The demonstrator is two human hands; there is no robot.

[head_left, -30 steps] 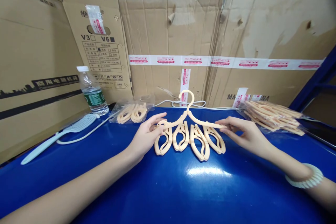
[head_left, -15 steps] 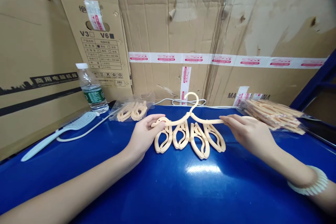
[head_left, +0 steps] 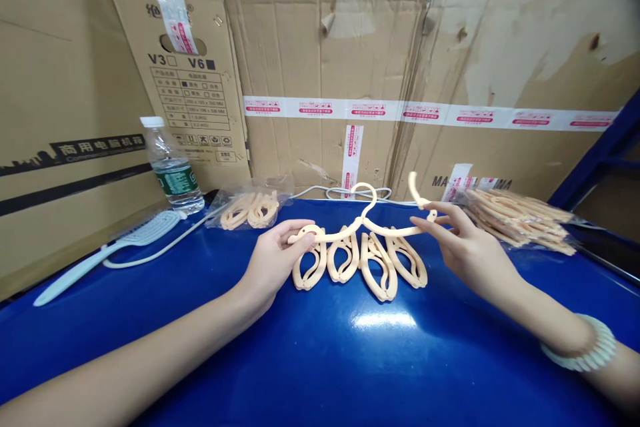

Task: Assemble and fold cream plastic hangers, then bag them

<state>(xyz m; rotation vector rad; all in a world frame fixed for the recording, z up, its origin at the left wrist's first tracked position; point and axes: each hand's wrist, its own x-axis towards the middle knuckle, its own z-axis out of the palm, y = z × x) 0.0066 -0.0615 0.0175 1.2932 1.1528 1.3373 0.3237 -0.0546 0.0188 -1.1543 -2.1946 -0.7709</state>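
A cream plastic folding hanger (head_left: 333, 235) is spread out in front of me, its hook (head_left: 373, 195) pointing up. My left hand (head_left: 270, 250) pinches the hanger's left end between thumb and fingers. At the right end, my right hand (head_left: 467, 243) has its thumb and fingers around the jointed tip. A short hinged segment (head_left: 414, 188) sticks up beyond those fingers. Beneath the hanger, several folded hangers (head_left: 379, 280) lie in a row on the blue table (head_left: 320, 353). The hanger's arms partly cover their tops.
At the back left are a water bottle (head_left: 175, 177), a pale blue hairbrush (head_left: 135, 233) and a plastic bag of folded hangers (head_left: 250, 209). More bagged hangers (head_left: 520, 217) are piled at the right. Cardboard (head_left: 320, 47) walls the back; a white cable (head_left: 320, 190) runs along it.
The hinged segment at the hanger's right end has swung upward. My right hand's fingers have lifted and spread a little around that end. My left hand keeps its hold.
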